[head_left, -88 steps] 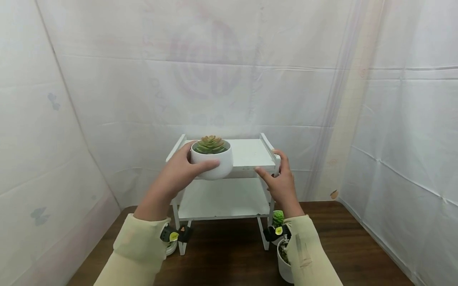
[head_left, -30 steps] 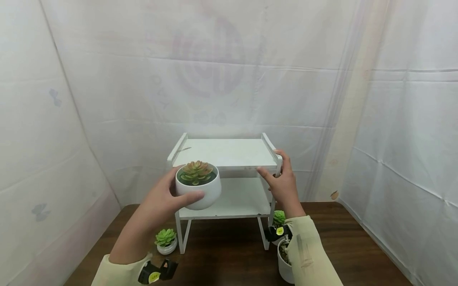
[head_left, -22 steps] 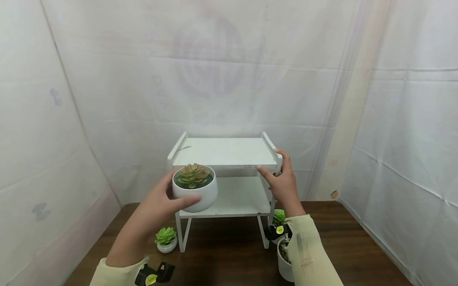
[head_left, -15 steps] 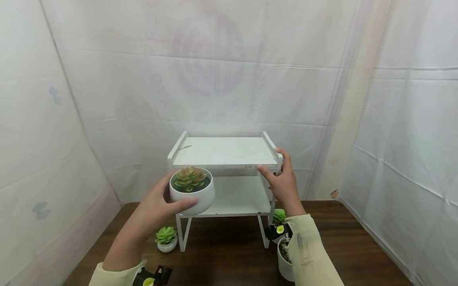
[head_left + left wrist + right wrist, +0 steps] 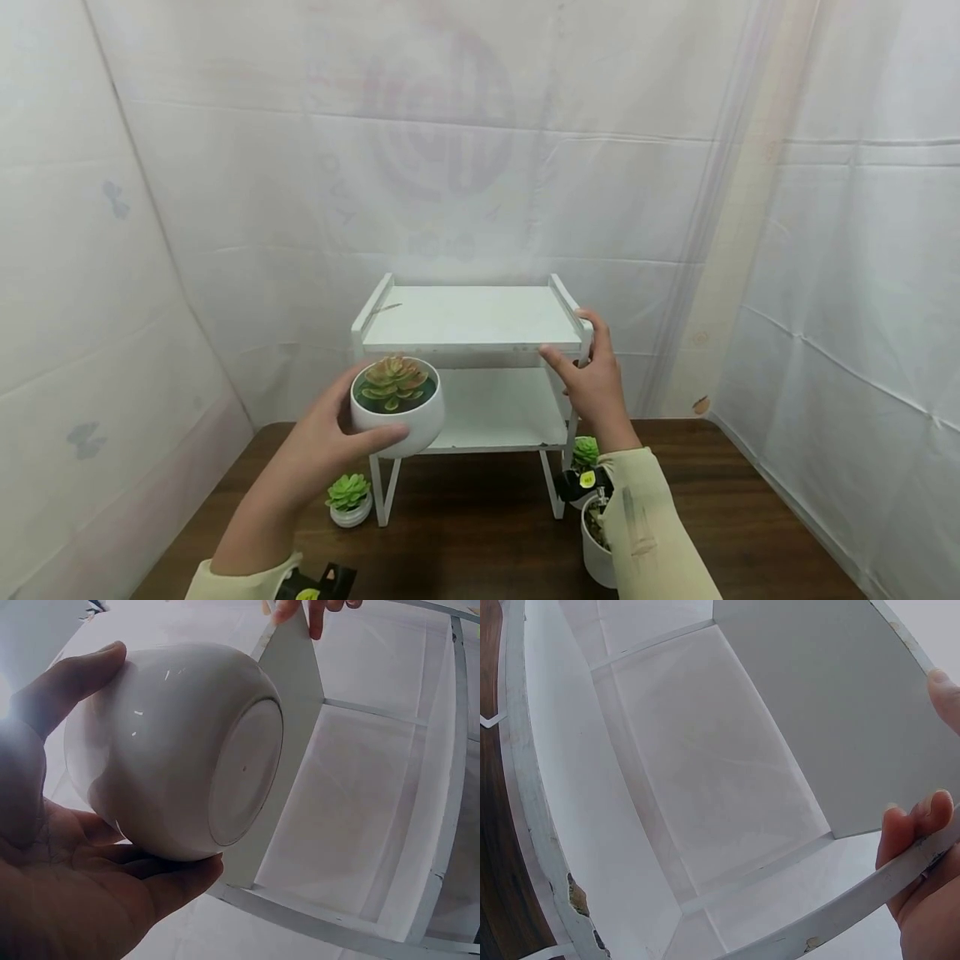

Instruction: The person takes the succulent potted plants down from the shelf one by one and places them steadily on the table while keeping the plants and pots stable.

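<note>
My left hand (image 5: 330,433) grips a round white pot (image 5: 408,425) holding a succulent (image 5: 393,382) with green, red-tipped leaves. In the head view the pot overlaps the front left of a white two-tier shelf (image 5: 472,315). The left wrist view shows the smooth pot (image 5: 172,742) from below, thumb on one side and fingers beneath the other. At the shelf's top right front corner, my right hand (image 5: 592,379) holds the frame, thumb at the front edge and fingers round the side post. In the right wrist view its fingers (image 5: 934,814) curl over the side bar.
A small potted green succulent (image 5: 348,493) stands by the shelf's left leg. Another green succulent (image 5: 585,452) and a white pot (image 5: 597,560) are at the right, partly behind the right wrist. The brown wooden table (image 5: 465,550) meets white sheet walls.
My left hand has carried the potted succulent from over the top tier leftward, down and toward me, uncovering the small succulent at the left. The right hand keeps its hold on the shelf corner.
</note>
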Motion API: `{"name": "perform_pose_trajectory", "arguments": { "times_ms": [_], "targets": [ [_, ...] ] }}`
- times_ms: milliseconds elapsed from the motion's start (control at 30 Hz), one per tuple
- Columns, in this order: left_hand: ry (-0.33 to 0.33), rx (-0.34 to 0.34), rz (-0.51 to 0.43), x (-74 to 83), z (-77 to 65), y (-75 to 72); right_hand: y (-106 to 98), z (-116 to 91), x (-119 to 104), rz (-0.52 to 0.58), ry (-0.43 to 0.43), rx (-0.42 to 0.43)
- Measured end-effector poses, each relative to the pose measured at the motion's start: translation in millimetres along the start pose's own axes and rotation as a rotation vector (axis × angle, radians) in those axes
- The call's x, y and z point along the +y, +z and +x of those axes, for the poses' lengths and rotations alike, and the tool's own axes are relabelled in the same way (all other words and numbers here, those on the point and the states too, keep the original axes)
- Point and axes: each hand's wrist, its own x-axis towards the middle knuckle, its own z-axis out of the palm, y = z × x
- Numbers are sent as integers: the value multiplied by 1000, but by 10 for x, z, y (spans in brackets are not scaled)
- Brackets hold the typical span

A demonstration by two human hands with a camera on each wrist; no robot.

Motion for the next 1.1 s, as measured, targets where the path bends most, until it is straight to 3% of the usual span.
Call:
{"name": "perform_pose_trajectory", "arguments": {
  "times_ms": [300, 500, 800, 1100],
  "targets": [
    [38, -21, 4, -135, -24, -11, 4, 1, 4, 12, 6, -5],
    [25, -23, 3, -236, -50, -10, 3, -10, -15, 18, 8, -8],
    [-60, -25, -26, -333, -149, 6, -9, -20, -5, 11, 14, -9],
    [-99, -21, -28, -392, -172, 19, -30, -20, -11, 13, 4, -8]
  ]
}}
